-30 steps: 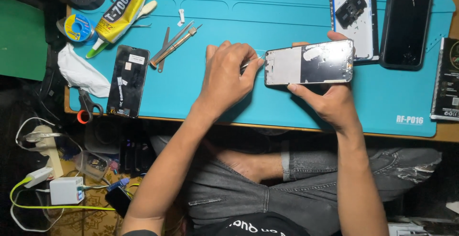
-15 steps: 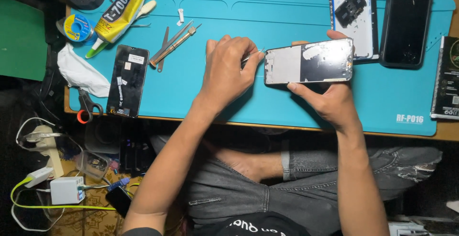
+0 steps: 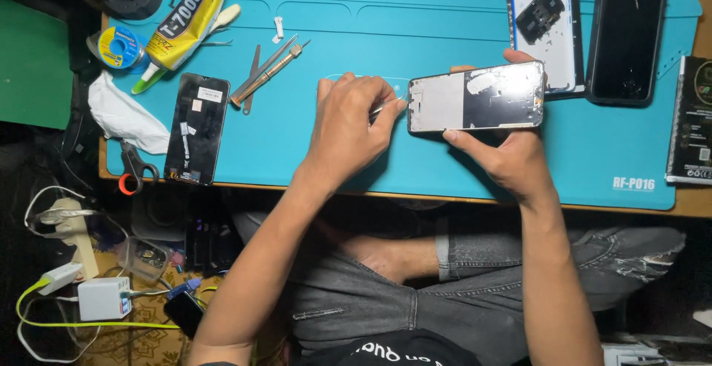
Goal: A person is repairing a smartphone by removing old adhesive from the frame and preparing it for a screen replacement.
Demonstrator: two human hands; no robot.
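My right hand [image 3: 506, 160] holds a phone body [image 3: 475, 97] level above the teal work mat [image 3: 415, 25], with the thumb under its near edge and the fingers over its far edge. The phone's bare inner face is up, silvery grey with a dark patch on the right. My left hand [image 3: 345, 130] pinches a thin metal tool [image 3: 387, 106], and the tip touches the phone's left short edge. A clear oval film lies on the mat behind my left hand.
On the left of the mat lie a black display panel [image 3: 196, 129], metal tweezers and pry tools [image 3: 267, 69], a yellow glue tube [image 3: 182, 25], a tape roll [image 3: 117, 47], a white cloth [image 3: 126, 117] and scissors [image 3: 133, 169]. A phone back cover [image 3: 545, 28] and a black phone [image 3: 627, 36] lie far right.
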